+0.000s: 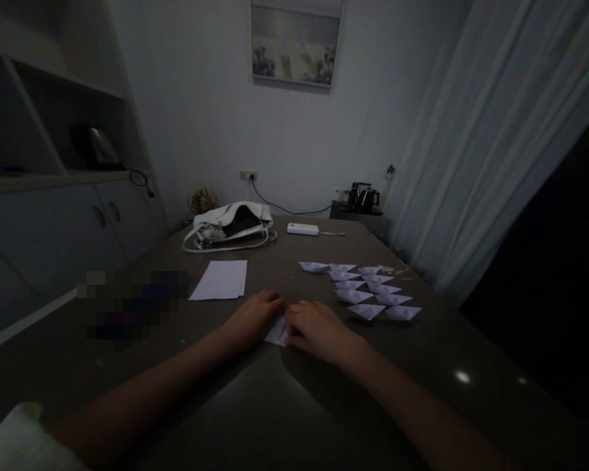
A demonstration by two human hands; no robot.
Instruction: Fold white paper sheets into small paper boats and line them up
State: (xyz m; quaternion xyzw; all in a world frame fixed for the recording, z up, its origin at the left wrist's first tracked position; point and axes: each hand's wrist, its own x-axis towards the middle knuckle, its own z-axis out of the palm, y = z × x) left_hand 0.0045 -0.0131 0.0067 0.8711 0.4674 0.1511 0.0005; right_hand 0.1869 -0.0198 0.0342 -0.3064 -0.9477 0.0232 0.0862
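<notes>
A small folded sheet of white paper point(276, 332) lies on the dark table between my hands. My left hand point(256, 317) presses on its left side with bent fingers, partly covering it. On its right edge my right hand point(319, 329) is closed, thumb and fingers pinching the paper. Several folded paper boats point(353, 296) stand in rows to the right of my right hand. Beyond my left hand lies a stack of white paper sheets point(219, 280).
A white handbag point(233, 222) sits open at the table's far left. Near the far edge is a white power bank point(303, 229) with a short cable. Small scraps point(392, 269) lie behind the boats. A blurred-out patch point(137, 304) covers something at left.
</notes>
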